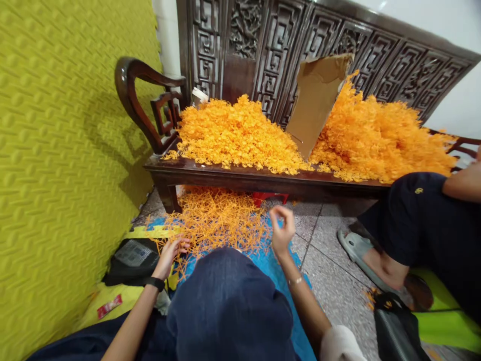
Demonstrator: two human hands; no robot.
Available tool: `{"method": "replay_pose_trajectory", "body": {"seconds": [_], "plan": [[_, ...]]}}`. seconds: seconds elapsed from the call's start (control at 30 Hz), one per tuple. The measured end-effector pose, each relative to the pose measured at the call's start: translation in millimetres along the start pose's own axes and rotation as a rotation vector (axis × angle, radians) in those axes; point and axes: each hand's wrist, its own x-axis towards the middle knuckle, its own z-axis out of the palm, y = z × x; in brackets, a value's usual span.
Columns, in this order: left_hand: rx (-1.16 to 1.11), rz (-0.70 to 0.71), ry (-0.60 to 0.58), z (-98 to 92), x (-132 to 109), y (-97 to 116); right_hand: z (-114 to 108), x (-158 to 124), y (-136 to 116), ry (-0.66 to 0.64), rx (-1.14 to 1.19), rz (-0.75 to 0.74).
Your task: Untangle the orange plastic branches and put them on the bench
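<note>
A tangled heap of thin orange plastic-looking strands (225,220) lies on a blue sheet (268,263) on the floor, partly under the bench. At the heap's left edge is my left hand (173,251), its fingers stretched out and slightly apart, with some strands around the fingertips. My right hand (283,233) is raised just right of the heap, thumb and forefinger brought together in a pinch. Anything between those fingertips is too small to make out. Above, on the bench seat, sits a mound of small orange flower-like pieces (240,133).
A dark carved wooden bench (263,179) spans the front. A cardboard sheet (319,100) divides the mound from a larger orange pile (376,135). Yellow foam matting (67,150) stands at left. Another person's knee (417,215) is at right. A red stool (270,197) shows under the bench.
</note>
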Motion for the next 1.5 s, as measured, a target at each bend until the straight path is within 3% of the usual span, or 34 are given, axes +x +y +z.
{"method": "replay_pose_trajectory", "body": {"seconds": [0.07, 0.13, 0.2, 0.23, 0.3, 0.4, 0.5, 0.57, 0.77, 0.87, 0.93, 1.03, 1.1, 1.37, 1.5], "plan": [[0.004, 0.006, 0.0, -0.5, -2, 0, 17, 91, -43, 0.195, 0.056, -0.24], [0.002, 0.005, 0.006, -1.9, -4, 1, 31, 173, -82, 0.126, -0.005, -0.416], [-0.009, 0.004, 0.014, -3.6, -6, 3, 41, 221, -109, 0.047, -0.064, -0.476], [-0.017, 0.005, 0.018, -4.3, -7, 4, 44, 228, -117, 0.019, -0.067, -0.508], [-0.04, 0.016, 0.025, -4.8, -7, 7, 50, 212, -120, -0.03, -0.021, -0.555], [-0.079, 0.044, 0.028, -3.1, -7, 13, 61, 141, -97, -0.174, 0.096, -0.531], [-0.118, 0.07, 0.022, -0.9, -6, 18, 78, 70, -58, -0.554, 0.13, -0.396], [-0.142, 0.081, 0.018, -0.9, -5, 20, 89, 37, -35, -0.736, 0.126, -0.378], [-0.213, 0.082, 0.005, -7.4, -4, 27, 103, -20, -7, -1.124, 0.053, -0.457], [-0.242, 0.08, 0.005, -11.2, -2, 29, 108, -49, -2, -1.415, -0.182, -0.558], [-0.251, 0.083, 0.019, -14.0, -1, 31, 113, -67, 3, -1.532, -0.381, -0.615], [-0.26, 0.095, 0.053, -18.9, 2, 36, 123, -79, 13, -1.421, -0.421, -0.595], [-0.269, 0.103, 0.079, -23.0, 4, 39, 129, -73, 19, -1.315, -0.374, -0.54], [-0.316, 0.147, 0.164, -42.6, 6, 57, 144, 21, 18, -0.911, -0.18, -0.243], [-0.318, 0.156, 0.183, -46.7, 5, 60, 139, 53, 15, -0.875, -0.074, -0.198]]}}
